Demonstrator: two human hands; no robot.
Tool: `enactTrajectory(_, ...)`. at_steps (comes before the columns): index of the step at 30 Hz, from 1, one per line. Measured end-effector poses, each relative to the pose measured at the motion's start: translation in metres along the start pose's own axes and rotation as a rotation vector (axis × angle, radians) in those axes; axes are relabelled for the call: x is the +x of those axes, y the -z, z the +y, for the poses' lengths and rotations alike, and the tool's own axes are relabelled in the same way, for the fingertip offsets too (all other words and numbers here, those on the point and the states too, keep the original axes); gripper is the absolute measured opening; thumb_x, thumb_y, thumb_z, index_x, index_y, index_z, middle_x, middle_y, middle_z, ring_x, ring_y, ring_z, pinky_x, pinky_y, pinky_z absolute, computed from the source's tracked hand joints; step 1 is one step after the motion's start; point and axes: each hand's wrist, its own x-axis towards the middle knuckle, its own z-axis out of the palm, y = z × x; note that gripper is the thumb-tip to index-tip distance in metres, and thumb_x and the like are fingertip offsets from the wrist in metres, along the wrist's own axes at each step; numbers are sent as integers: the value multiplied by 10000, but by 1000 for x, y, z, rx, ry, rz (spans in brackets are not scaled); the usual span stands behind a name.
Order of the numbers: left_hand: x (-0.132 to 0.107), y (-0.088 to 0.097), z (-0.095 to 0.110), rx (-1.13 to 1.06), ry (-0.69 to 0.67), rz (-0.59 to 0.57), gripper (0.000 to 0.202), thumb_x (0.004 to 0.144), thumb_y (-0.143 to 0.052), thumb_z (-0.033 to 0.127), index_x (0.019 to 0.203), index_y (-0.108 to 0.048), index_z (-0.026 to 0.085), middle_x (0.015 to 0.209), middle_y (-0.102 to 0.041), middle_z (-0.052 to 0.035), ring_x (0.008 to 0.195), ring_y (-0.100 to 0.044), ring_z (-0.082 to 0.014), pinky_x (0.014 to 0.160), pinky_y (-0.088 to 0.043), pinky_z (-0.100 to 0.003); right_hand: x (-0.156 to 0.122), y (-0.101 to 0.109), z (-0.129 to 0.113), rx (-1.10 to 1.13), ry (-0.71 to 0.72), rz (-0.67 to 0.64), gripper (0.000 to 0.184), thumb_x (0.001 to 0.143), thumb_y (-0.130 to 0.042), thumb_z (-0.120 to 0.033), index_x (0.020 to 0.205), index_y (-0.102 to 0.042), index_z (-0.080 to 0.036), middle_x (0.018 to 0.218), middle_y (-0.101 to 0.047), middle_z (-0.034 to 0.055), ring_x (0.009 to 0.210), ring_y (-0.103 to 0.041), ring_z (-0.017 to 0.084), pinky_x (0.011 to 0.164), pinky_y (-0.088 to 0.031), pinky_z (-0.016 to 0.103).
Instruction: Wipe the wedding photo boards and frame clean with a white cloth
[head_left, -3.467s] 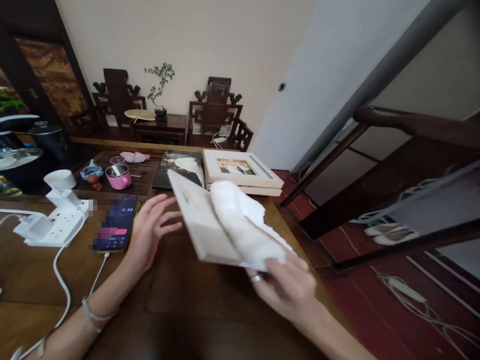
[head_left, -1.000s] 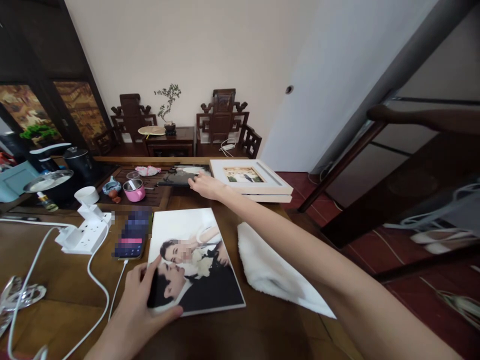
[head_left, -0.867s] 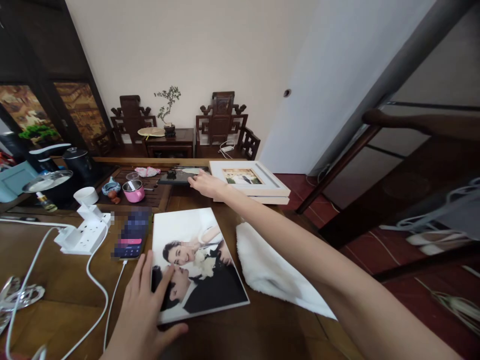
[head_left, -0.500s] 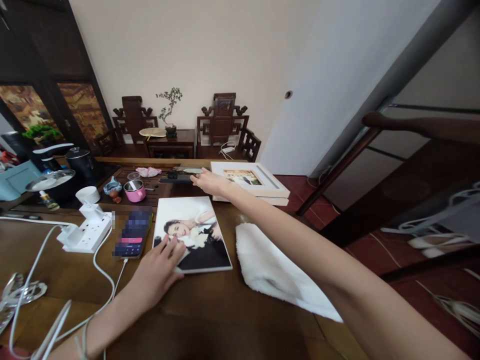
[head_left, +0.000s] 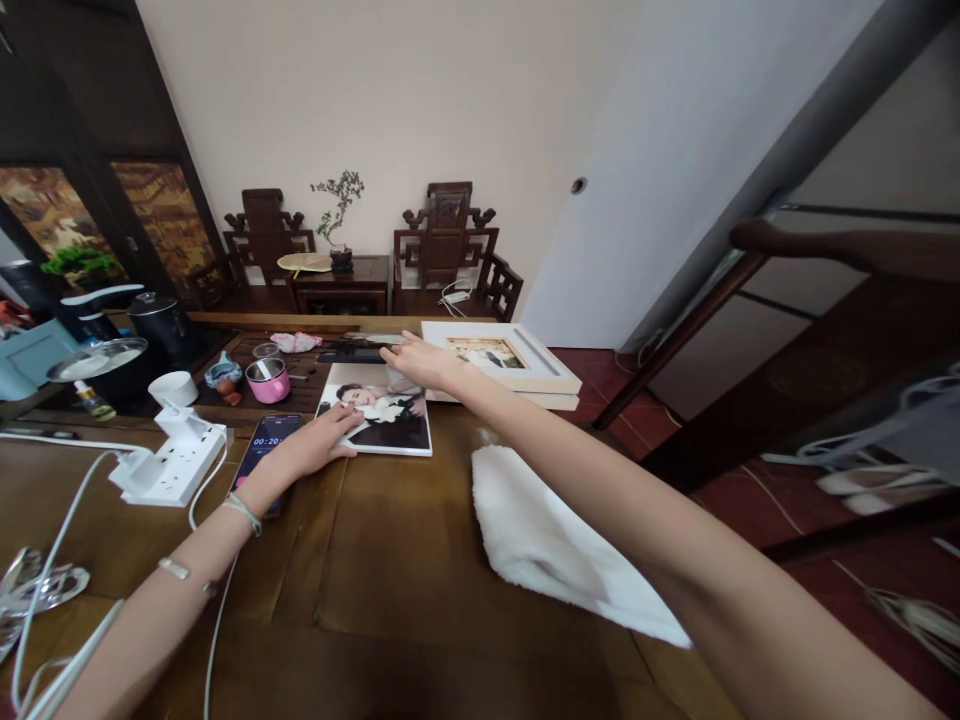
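A printed photo board with a couple on it lies flat on the wooden table. My left hand rests flat on its near left corner, fingers stretched out. My right hand reaches far across, fingers extended onto the edge of a dark photo board lying behind it. A white cloth lies on the table under my right forearm.
White framed pictures are stacked at the table's far right. A phone on a cable, a white power strip, a pink cup and a tea tray sit to the left. The table edge drops to a red floor at right.
My left hand has slid the couple photo board away from me, up against the dark board. My right hand has stayed at the dark board. Earlier I held the board and cloth.
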Motion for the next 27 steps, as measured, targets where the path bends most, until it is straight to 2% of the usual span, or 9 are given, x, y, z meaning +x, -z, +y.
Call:
enactTrajectory(7, 33, -2, -22, 13, 7, 6, 485, 837, -633, 225, 1311, -545, 173, 1519, -431, -156, 1448, -313, -307, 1173, -225, -429, -6, -9, -13, -38, -42, 40, 360, 932, -601, -363, 1239, -571, -177, 1233, -608, 91, 1030, -629, 228, 855, -551, 448)
enactTrajectory(14, 53, -1, -25, 13, 27, 37, 471, 857, -600, 225, 1320, -561, 151, 1450, -513, -169, 1404, -383, -331, 1165, -222, -449, -13, -11, -25, -36, -95, 69, 348, 936, -597, -357, 1231, -576, -174, 1206, -621, 87, 1015, -635, 223, 852, -552, 445)
enactTrajectory(21, 60, -3, -27, -101, 78, 99, 434, 830, -629, 214, 1254, -618, 123, 1440, -528, -173, 1391, -402, -339, 1166, -226, -429, -14, -18, -32, -13, -127, 106, 347, 935, -599, -358, 1228, -577, -174, 1205, -620, 86, 1008, -636, 221, 842, -557, 438)
enactTrajectory(27, 57, -4, -26, -364, 170, 218, 383, 734, -725, 177, 1115, -693, 154, 1371, -601, -139, 1370, -431, -337, 1183, -204, -438, -15, -33, -38, 69, -139, 143, 357, 932, -602, -358, 1238, -572, -177, 1229, -609, 91, 1029, -629, 228, 853, -553, 446)
